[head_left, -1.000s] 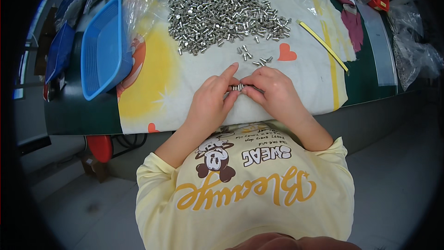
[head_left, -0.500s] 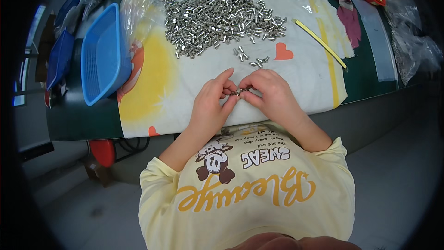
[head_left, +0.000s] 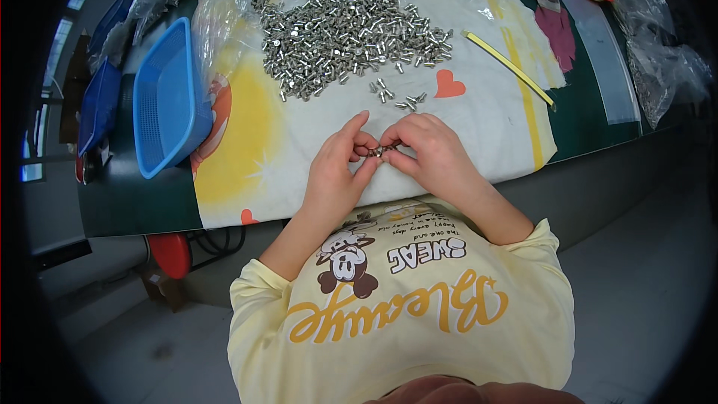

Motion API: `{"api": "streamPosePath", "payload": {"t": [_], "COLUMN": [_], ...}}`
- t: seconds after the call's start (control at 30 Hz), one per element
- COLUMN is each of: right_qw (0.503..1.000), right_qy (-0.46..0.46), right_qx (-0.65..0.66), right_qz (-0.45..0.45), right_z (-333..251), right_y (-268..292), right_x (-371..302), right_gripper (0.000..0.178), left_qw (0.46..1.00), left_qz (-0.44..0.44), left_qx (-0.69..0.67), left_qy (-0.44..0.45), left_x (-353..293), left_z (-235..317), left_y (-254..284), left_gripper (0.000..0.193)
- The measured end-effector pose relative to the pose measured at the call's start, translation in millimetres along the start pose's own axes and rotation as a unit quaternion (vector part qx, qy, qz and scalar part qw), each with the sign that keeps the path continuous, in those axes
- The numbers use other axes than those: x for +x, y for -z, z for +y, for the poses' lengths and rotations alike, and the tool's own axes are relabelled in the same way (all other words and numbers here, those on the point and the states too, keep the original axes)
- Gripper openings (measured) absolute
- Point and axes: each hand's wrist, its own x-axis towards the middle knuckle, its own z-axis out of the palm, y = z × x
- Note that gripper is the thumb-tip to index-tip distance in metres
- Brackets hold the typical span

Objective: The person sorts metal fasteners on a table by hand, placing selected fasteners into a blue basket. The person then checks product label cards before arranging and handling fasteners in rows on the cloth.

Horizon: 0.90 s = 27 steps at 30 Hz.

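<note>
My left hand [head_left: 340, 157] and my right hand [head_left: 426, 148] meet over the near part of the cloth, fingertips almost touching. Between them are small silvery metal screws [head_left: 378, 152], pinched by thumb and fingers on both sides; my fingers partly hide them, so their number cannot be made out. My left index finger points up and away from the pinch. Just beyond my hands lie several loose screws [head_left: 384, 94] in two little groups. Farther back spreads a large heap of the same screws [head_left: 336, 37].
A white and yellow patterned cloth [head_left: 299, 131] covers the green table [head_left: 142, 206]. At the left stands a blue plastic basket [head_left: 168, 97]. A yellow strip [head_left: 508, 67] lies at the right, near a purple glove [head_left: 555, 34]. Clear plastic sheeting [head_left: 224, 26] borders the heap.
The whole view has shifted slightly, with the table things sitting a little further left. Both hands keep their pinch on the screws, with only slight finger movement.
</note>
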Motion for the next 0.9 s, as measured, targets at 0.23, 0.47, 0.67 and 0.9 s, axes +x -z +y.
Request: {"api": "streamPosePath", "payload": {"t": [0.23,0.47,0.67,0.9], "right_qw": [0.999,0.998,0.995,0.985], "right_qy": [0.040,0.041,0.048,0.042], "right_qx": [-0.010,-0.042,-0.035,-0.161], "right_qz": [-0.012,-0.008,0.075,-0.054], "right_z": [2,-8,-21,-13], "right_y": [0,4,31,23], "right_x": [0,-5,-1,-15], "right_gripper": [0.017,0.015,0.015,0.008], "left_qw": [0.995,0.983,0.985,0.972], "left_qz": [-0.012,-0.001,0.059,-0.037], "left_qx": [0.068,0.113,0.096,0.192], "left_qy": [-0.072,-0.142,-0.134,-0.133], "left_x": [4,1,1,-3], "left_z": [2,-4,20,15], "left_y": [3,9,29,19], "left_gripper": [0.044,0.019,0.016,0.014]}}
